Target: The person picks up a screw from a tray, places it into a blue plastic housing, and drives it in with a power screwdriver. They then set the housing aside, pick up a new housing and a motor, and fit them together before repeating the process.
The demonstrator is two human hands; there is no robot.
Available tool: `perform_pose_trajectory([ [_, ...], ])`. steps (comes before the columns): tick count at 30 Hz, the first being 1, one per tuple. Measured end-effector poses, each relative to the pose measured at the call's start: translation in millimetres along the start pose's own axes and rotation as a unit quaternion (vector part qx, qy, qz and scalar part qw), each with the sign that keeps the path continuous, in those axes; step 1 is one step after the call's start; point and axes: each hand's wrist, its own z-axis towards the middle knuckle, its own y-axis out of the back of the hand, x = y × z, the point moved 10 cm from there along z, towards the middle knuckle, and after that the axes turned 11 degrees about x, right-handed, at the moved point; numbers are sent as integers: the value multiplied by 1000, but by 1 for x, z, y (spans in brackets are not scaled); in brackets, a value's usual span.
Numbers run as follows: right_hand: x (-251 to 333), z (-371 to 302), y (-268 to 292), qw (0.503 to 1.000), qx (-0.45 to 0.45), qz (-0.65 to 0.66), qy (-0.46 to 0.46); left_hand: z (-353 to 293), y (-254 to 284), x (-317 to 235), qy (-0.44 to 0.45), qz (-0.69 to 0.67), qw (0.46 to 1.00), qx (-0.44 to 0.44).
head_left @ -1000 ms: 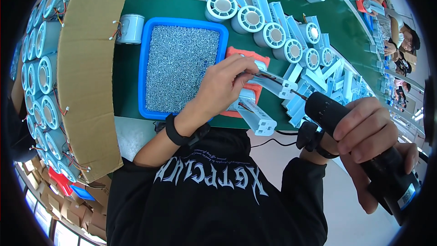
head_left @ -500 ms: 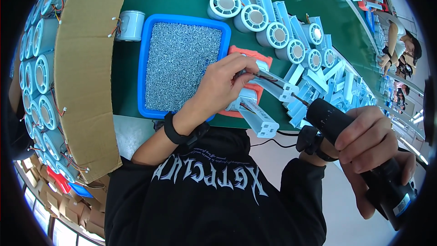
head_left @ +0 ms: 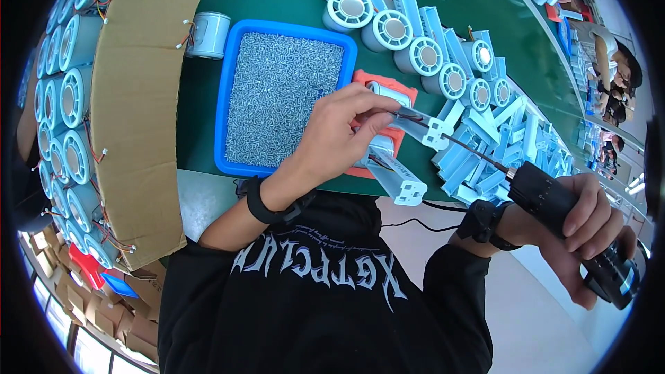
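Note:
My right hand [head_left: 589, 225] is wrapped around a black electric screwdriver [head_left: 547, 197]. Its long thin bit points left, the tip at the end of a light-blue channel-shaped handle [head_left: 426, 129]; how far it goes in I cannot tell. With thumb and fingers pinched, my left hand [head_left: 350, 125] holds this handle near its inner end, where dark wires show; a screw, if any, is hidden there. The handle joins a round light-blue housing [head_left: 388, 91] resting on an orange-red cradle [head_left: 365, 77]. Beside it, nearer me, lies a second handle [head_left: 400, 183] with wires inside.
A blue tray [head_left: 220, 104] full of small screws stands left of my left hand. Further left, a cardboard box [head_left: 142, 118] borders stacked housings with wires. Several finished-looking units [head_left: 391, 30] and a pile of loose handles [head_left: 485, 142] lie right. A co-worker [head_left: 609, 62] sits far right.
My right hand has drawn the screwdriver away to the right, so more of the bit shows outside the handle. My left hand keeps its hold, shifted slightly.

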Motion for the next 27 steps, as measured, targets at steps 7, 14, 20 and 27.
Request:
perform_pose_trajectory([
  [7,-1,-2,15,999,-42,22,16,-2,-14,24,96,-271,957,33],
  [14,2,-6,8,997,-56,10,45,-2,-31,31,103,-175,973,110],
  [20,1,-7,2,996,-61,-10,65,-1,-23,11,56,-133,984,105],
  [27,2,-7,-4,995,-74,-2,62,1,-23,8,35,-124,987,92],
])
